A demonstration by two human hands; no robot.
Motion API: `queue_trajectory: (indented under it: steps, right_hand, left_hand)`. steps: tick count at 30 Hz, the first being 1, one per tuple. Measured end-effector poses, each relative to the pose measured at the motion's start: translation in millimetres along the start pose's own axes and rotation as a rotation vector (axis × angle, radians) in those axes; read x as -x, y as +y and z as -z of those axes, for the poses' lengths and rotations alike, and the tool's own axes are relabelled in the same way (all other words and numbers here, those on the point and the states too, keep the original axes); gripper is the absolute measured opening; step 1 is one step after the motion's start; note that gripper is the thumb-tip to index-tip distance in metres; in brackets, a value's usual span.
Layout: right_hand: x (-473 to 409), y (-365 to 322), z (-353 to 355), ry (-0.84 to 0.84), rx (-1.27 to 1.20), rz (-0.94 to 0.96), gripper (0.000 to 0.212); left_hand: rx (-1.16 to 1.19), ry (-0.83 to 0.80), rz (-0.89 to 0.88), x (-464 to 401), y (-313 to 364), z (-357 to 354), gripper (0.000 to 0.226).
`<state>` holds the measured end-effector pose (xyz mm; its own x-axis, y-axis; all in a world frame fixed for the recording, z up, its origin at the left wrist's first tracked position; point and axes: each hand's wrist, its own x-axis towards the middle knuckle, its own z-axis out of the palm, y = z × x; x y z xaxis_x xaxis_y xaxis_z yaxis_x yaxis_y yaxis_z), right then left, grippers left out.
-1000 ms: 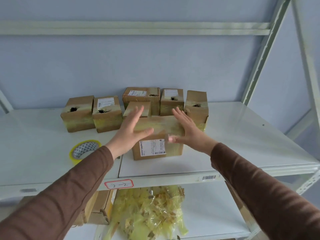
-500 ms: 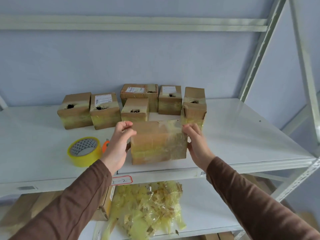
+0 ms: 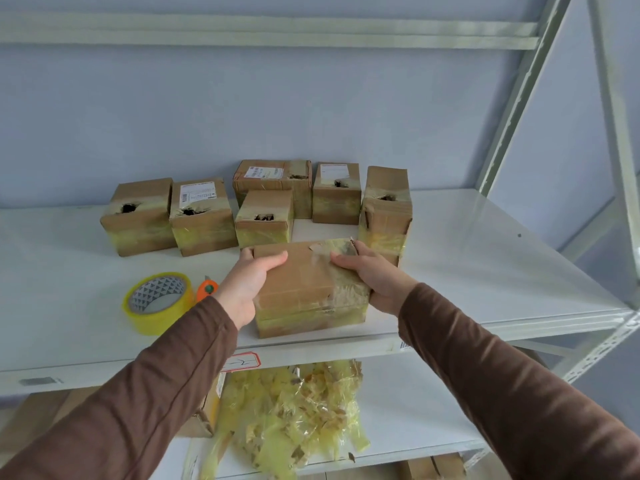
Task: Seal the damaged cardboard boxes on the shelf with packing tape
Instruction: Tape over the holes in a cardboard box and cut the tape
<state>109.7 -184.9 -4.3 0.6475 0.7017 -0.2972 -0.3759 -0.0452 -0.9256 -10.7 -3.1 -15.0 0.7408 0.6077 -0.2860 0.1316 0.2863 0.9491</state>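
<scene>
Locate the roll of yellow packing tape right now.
In the head view, the roll of yellow packing tape lies on the white shelf, left of the orange cutter and left hand.

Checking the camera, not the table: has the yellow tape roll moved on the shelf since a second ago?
No. The tape roll lies at the same spot left of the shelf seam, near the front edge of the shelf.

On shelf (image 3: 485, 271): held box (image 3: 304, 289) at centre; tape roll (image 3: 157, 303), cutter (image 3: 207, 289) at nine o'clock; six boxes (image 3: 263, 216) at twelve.

Open shelf (image 3: 485, 258) lies right of the held box (image 3: 308, 289); left, tape roll (image 3: 157, 303) and orange cutter (image 3: 207, 289) crowd close; six boxes (image 3: 265, 216) block behind.
</scene>
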Motion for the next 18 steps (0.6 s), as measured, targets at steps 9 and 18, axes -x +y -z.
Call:
queue_trajectory:
  steps: [9,18]
  right_hand:
    - [5.2,3.7,1.5,0.025,-0.008,0.06,0.065]
    - [7.1,6.4,13.4,0.074,0.396,0.619,0.028]
  left_hand:
    - [-0.003,-0.018,-0.035,11.2,1.8,-0.3,0.05]
    - [-0.282,-0.223,-0.494,16.1,18.6,13.3,0.016]
